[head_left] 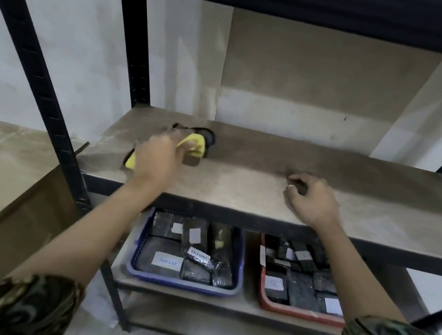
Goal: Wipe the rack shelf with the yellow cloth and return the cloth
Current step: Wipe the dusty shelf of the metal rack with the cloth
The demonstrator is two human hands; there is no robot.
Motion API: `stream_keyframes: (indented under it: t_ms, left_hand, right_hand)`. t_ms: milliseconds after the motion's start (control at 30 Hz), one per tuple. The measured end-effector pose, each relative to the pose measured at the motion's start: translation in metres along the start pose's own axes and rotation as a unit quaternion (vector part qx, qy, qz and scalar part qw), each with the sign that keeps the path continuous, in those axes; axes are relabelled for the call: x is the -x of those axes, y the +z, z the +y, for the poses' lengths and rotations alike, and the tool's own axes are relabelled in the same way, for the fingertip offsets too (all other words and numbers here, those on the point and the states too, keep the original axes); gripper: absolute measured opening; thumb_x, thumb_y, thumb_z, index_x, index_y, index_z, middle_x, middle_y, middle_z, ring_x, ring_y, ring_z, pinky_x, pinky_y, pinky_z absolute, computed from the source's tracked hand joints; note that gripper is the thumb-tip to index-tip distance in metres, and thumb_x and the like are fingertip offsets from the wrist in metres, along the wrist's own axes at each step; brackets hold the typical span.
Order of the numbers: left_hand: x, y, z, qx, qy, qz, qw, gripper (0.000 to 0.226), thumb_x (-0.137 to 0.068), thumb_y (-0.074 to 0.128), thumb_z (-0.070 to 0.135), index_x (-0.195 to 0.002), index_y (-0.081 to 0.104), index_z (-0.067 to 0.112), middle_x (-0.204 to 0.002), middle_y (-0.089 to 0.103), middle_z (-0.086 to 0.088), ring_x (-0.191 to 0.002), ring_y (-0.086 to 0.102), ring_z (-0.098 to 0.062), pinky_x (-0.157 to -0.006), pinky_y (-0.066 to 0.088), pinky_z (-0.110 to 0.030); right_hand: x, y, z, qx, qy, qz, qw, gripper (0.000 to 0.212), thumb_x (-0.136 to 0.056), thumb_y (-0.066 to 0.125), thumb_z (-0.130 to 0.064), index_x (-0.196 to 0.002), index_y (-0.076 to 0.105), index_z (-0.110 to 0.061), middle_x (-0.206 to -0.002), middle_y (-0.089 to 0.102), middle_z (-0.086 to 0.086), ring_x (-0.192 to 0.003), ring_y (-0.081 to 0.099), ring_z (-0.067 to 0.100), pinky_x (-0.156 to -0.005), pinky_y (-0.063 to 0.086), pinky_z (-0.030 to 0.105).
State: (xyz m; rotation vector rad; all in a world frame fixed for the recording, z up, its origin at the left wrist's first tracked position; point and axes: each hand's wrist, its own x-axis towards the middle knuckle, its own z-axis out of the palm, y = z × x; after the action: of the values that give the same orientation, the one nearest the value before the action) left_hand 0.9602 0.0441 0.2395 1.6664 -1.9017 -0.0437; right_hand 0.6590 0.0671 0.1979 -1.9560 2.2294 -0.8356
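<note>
The rack shelf (254, 184) is a bare brown board in a black metal frame, at chest height in front of me. My left hand (155, 157) is on its left part, shut on the yellow cloth (197, 144); yellow folds stick out beyond the fingers and another corner (131, 162) shows under the wrist. A dark patch lies just behind the cloth. My right hand (311, 198) rests on the shelf further right, fingers curled loosely and apart, holding nothing.
A blue basket (236, 284) and a red basket (263, 300), both filled with dark wrapped packets with white labels, stand on the shelf below. Black uprights (38, 77) frame the rack on the left. Another shelf closes the space overhead. A cardboard sheet leans at lower left.
</note>
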Motion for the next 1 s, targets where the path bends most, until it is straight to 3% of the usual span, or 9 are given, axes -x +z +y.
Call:
stream_keyframes:
  t_ms: [167,267,367,467,633,733,800,900,1000]
  left_hand:
    - [0.006,0.034,0.008,-0.081,-0.04,-0.105,0.99,0.035,-0.096,0.04,0.04,-0.121,0.057,0.025,-0.108,0.067,-0.015,-0.1,0.061,-0.034,-0.094,0.042,-0.054]
    - [0.027,0.05,0.047,-0.09,0.025,-0.095,0.991,0.036,-0.094,0.041,0.043,-0.119,0.057,0.023,-0.109,0.067,-0.013,-0.097,0.063,-0.032,-0.093,0.043,-0.045]
    - [0.07,0.058,0.092,0.002,0.138,-0.101,0.985,0.034,-0.093,0.044,0.04,-0.123,0.056,0.03,-0.126,0.063,-0.004,-0.111,0.06,-0.023,-0.098,0.034,-0.043]
    - [0.075,0.046,0.095,0.071,0.172,-0.099,0.977,0.032,-0.092,0.048,0.037,-0.122,0.057,0.03,-0.113,0.07,-0.003,-0.099,0.065,-0.024,-0.089,0.042,-0.036]
    - [0.024,0.001,0.054,0.08,0.103,0.05,0.99,0.028,-0.093,0.053,0.018,-0.12,0.06,0.017,-0.087,0.072,-0.015,-0.075,0.067,-0.031,-0.063,0.045,-0.033]
    - [-0.014,-0.011,0.025,0.006,0.057,0.124,0.991,0.029,-0.093,0.05,0.018,-0.121,0.058,0.018,-0.107,0.069,-0.016,-0.095,0.064,-0.035,-0.078,0.047,-0.044]
    - [-0.028,-0.005,0.008,-0.047,0.009,0.081,0.996,0.032,-0.094,0.046,0.021,-0.124,0.055,0.017,-0.126,0.06,-0.015,-0.117,0.054,-0.036,-0.094,0.041,-0.055]
    - [-0.023,0.017,-0.011,-0.105,-0.039,-0.08,0.99,0.041,-0.094,0.043,0.035,-0.133,0.046,0.025,-0.136,0.052,-0.011,-0.126,0.046,-0.032,-0.103,0.029,-0.058]
    - [-0.018,0.027,-0.023,-0.115,-0.009,-0.092,0.989,0.056,-0.085,0.044,0.06,-0.133,0.043,0.032,-0.139,0.051,-0.003,-0.125,0.047,-0.031,-0.103,0.029,-0.057]
  right_hand:
    - [0.0,-0.001,-0.001,0.005,0.0,-0.005,1.0,0.032,-0.081,0.053,-0.03,-0.11,0.065,-0.025,-0.114,0.068,0.004,-0.108,0.056,0.028,-0.087,0.049,0.036]
    - [0.0,-0.003,-0.003,0.002,0.0,-0.002,1.0,0.031,-0.081,0.054,-0.028,-0.11,0.066,-0.023,-0.114,0.068,0.005,-0.108,0.056,0.029,-0.089,0.049,0.037]
    - [0.001,-0.005,-0.004,-0.01,0.005,-0.005,1.0,0.03,-0.081,0.054,-0.026,-0.108,0.066,-0.023,-0.113,0.069,0.007,-0.107,0.057,0.03,-0.089,0.049,0.038]
    - [0.004,-0.007,-0.006,-0.014,0.006,-0.009,1.0,0.029,-0.081,0.054,-0.026,-0.108,0.066,-0.024,-0.113,0.068,0.008,-0.107,0.058,0.03,-0.088,0.05,0.04]
    - [0.006,-0.01,-0.008,0.013,-0.009,-0.02,1.0,0.032,-0.083,0.052,-0.03,-0.112,0.064,-0.025,-0.116,0.066,0.008,-0.111,0.054,0.029,-0.09,0.048,0.039]
    - [0.007,-0.011,-0.008,0.022,-0.018,-0.034,0.999,0.033,-0.084,0.051,-0.032,-0.114,0.061,-0.026,-0.119,0.064,0.007,-0.112,0.052,0.029,-0.091,0.046,0.04]
    - [0.007,-0.011,-0.008,0.026,-0.023,-0.039,0.999,0.033,-0.084,0.05,-0.034,-0.115,0.06,-0.028,-0.119,0.064,0.005,-0.112,0.05,0.027,-0.091,0.046,0.04]
    - [0.007,-0.011,-0.007,0.034,-0.03,-0.041,0.998,0.033,-0.085,0.048,-0.035,-0.116,0.058,-0.029,-0.119,0.063,0.003,-0.113,0.049,0.026,-0.09,0.045,0.04]
    - [0.007,-0.009,-0.003,0.044,-0.035,-0.03,0.998,0.032,-0.087,0.047,-0.036,-0.116,0.058,-0.03,-0.12,0.062,0.0,-0.114,0.049,0.024,-0.089,0.045,0.039]
